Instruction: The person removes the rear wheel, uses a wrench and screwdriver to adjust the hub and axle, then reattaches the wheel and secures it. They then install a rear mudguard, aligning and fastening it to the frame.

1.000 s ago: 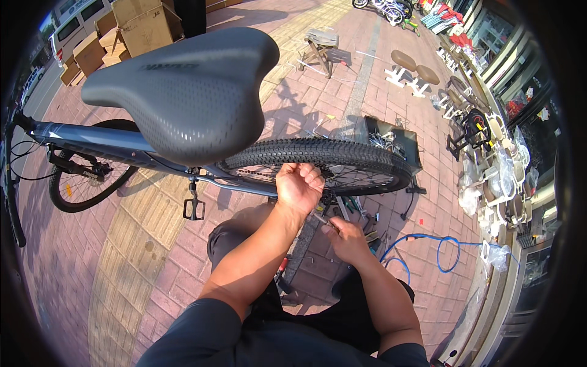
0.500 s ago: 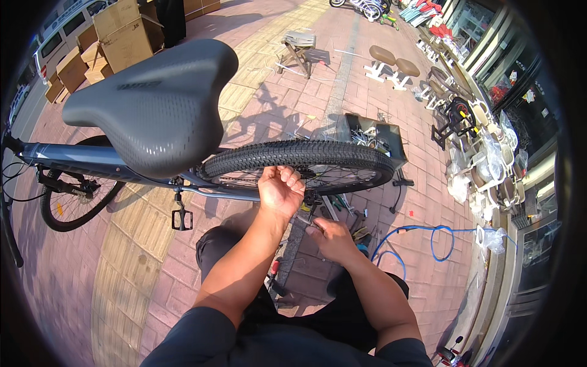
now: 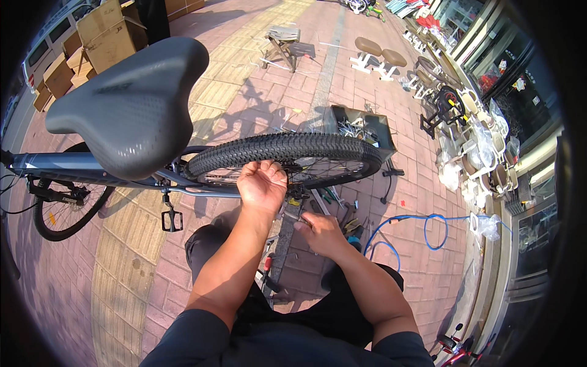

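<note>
The bicycle's rear wheel (image 3: pixel 318 145), with a black knobby tyre, lies across the middle in front of me. My left hand (image 3: pixel 263 186) is at the near side of the wheel, palm up and fingers curled closed against the spokes; what they hold, if anything, is hidden. Lower and to the right, my right hand (image 3: pixel 322 235) is closed round a slim silver metal tool (image 3: pixel 292 216), whose end points toward the wheel's hub. The black saddle (image 3: pixel 137 113) rises at the left above the blue-grey frame (image 3: pixel 67 160). A pedal (image 3: pixel 172 221) hangs below the frame.
A dark toolbox (image 3: pixel 382 131) full of loose tools stands behind the wheel. Several hand tools, among them a red-handled one (image 3: pixel 268 264), lie on the paving. A blue hose (image 3: pixel 426 227) loops at the right. Farther off are a folding stool (image 3: pixel 283 34) and cardboard boxes (image 3: pixel 107 38).
The bicycle and surroundings have shifted left in the picture as the view turned. My right hand with the tool sits slightly farther from the hub. My left hand stays at the wheel, fingers curled.
</note>
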The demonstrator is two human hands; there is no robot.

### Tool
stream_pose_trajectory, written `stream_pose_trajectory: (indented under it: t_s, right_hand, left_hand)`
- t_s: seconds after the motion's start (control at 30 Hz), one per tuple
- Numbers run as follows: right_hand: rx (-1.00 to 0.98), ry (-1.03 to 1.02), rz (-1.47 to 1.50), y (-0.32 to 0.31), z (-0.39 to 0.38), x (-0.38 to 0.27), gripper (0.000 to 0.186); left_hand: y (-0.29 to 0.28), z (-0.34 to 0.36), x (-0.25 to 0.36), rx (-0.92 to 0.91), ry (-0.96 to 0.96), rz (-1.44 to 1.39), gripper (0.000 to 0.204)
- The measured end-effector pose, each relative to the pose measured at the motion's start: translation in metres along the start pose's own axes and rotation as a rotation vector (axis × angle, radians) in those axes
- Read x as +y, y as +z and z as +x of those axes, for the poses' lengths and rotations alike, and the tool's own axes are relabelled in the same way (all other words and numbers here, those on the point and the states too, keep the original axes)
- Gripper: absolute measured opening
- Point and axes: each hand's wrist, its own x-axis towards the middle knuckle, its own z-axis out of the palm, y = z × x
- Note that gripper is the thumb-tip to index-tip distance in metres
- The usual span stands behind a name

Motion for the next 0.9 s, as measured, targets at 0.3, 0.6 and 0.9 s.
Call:
stream_pose_trajectory:
  t_s: [0.3,0.6,0.9]
  right_hand:
    - [0.068,-0.059,-0.054,0.010,-0.001,0.009,0.040]
    - [0.004,0.063,0.099,-0.006,0.004,-0.004,0.033]
    - [0.230,0.146,0.141,-0.016,0.009,-0.007,0.030]
  left_hand:
    - [0.006,-0.004,-0.002,0.018,0.039,0.056,0.023]
    - [-0.002,0.003,0.010,-0.041,-0.115,0.108,0.027]
    - [0.002,-0.017,0.001,0.396,-0.024,0.432,0.024]
